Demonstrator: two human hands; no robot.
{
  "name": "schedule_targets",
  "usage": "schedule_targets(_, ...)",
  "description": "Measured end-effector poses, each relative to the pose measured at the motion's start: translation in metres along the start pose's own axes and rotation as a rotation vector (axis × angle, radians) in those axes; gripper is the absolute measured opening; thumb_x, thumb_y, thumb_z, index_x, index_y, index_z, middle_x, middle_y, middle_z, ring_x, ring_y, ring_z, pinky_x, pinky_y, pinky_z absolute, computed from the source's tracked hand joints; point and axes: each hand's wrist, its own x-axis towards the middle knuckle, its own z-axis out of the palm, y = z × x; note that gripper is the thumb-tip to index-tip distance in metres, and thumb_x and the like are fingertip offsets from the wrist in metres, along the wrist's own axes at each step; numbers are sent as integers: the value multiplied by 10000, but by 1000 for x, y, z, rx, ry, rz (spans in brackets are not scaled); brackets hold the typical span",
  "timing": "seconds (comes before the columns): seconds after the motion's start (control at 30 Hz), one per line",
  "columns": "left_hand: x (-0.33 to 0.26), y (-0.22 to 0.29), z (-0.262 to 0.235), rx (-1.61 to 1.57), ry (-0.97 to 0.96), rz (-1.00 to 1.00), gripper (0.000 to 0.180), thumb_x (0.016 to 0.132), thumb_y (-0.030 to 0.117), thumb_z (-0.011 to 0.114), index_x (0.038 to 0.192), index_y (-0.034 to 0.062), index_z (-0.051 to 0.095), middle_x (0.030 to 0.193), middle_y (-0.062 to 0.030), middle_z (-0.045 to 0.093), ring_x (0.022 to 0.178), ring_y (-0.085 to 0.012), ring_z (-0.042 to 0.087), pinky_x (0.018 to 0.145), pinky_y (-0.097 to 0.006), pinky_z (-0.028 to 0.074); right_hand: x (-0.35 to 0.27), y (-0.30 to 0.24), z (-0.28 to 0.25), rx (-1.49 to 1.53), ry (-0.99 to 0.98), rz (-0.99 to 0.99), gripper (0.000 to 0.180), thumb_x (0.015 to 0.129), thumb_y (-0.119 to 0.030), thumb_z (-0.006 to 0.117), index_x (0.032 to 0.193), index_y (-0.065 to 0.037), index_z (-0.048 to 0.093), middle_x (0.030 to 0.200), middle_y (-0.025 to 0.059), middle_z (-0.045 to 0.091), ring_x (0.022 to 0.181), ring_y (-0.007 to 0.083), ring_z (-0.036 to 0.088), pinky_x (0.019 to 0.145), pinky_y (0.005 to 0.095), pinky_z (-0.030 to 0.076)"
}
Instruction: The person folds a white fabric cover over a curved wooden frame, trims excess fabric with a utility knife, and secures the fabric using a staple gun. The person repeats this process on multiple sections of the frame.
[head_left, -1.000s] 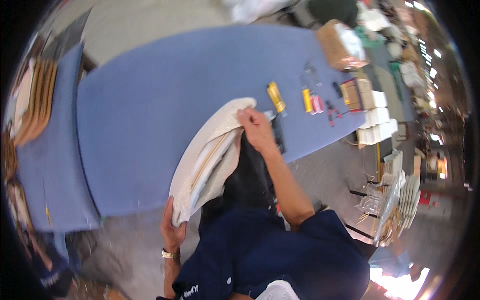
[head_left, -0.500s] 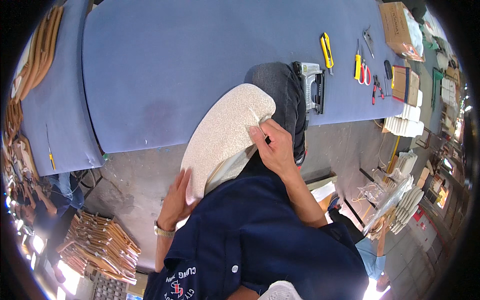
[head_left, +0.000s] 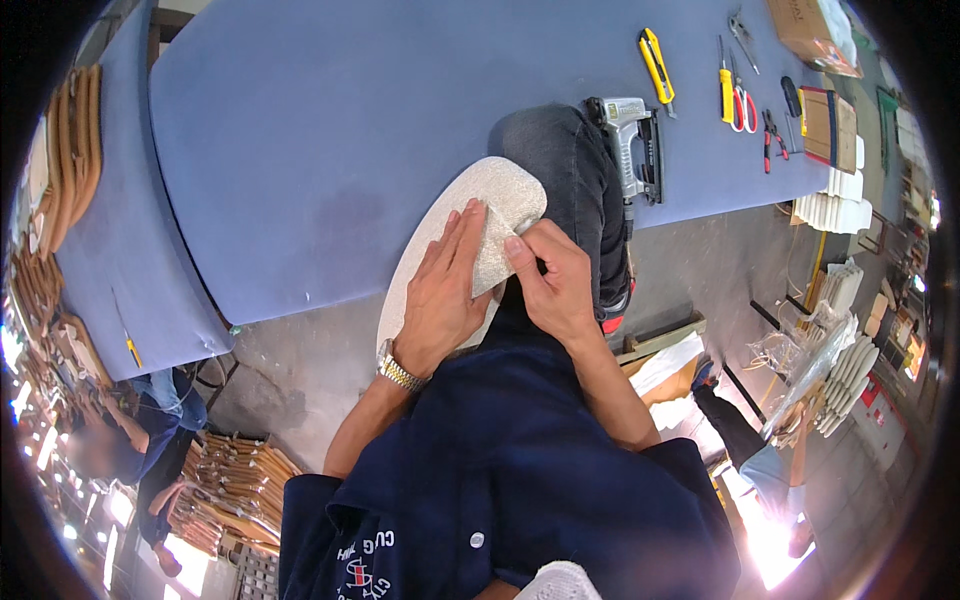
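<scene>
A curved panel covered in cream, textured fabric (head_left: 412, 262) lies over my lap, its rounded far end resting against my raised leg (head_left: 550, 160) in dark jeans. Flat on the fabric is my left hand (head_left: 443, 295), fingers stretched out toward the far end, a metal watch on its wrist. My right hand (head_left: 558, 285) pinches the edge of the cover at the panel's right side, thumb on top. The panel's underside and part of its near end are hidden by my hands and the dark blue shirt.
On the blue-covered table (head_left: 330, 130) lie a staple gun (head_left: 632, 145), a yellow utility knife (head_left: 655, 65), a yellow screwdriver (head_left: 726, 95), red-handled scissors (head_left: 742, 110) and pliers (head_left: 770, 138). Stacked wooden frames (head_left: 235, 485) stand at left. Other people work on both sides.
My left hand has moved from the panel's near left edge up onto its middle, beside my right hand. The right hand keeps its pinch on the edge.
</scene>
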Motion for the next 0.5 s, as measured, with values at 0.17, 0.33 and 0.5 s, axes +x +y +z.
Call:
schedule_targets(0.17,1,0,0,-57,37,-3,920,764,-30,734,1593,60,347,1613,-182,419,1490,-387,392,1183,-464,392,-1,2,-2,158,-15,105,246,1021,-143,647,857,40,629,770,94,543,713,175,516,665,310,425)
schedule_targets(0.33,-1,-2,2,-50,46,35,890,719,-78,699,1557,67,436,1600,-158,450,1489,-375,402,1197,-437,387,-3,9,-2,232,-4,183,238,1017,-126,651,854,45,626,775,95,557,725,169,530,686,299,434)
schedule_targets(0.5,4,-3,-4,-10,10,73,903,692,-76,694,1549,68,453,1606,-142,450,1489,-380,403,1199,-446,382,0,1,-3,22,27,66,229,981,-123,679,814,25,627,889,105,618,778,231,575,718,322,471)
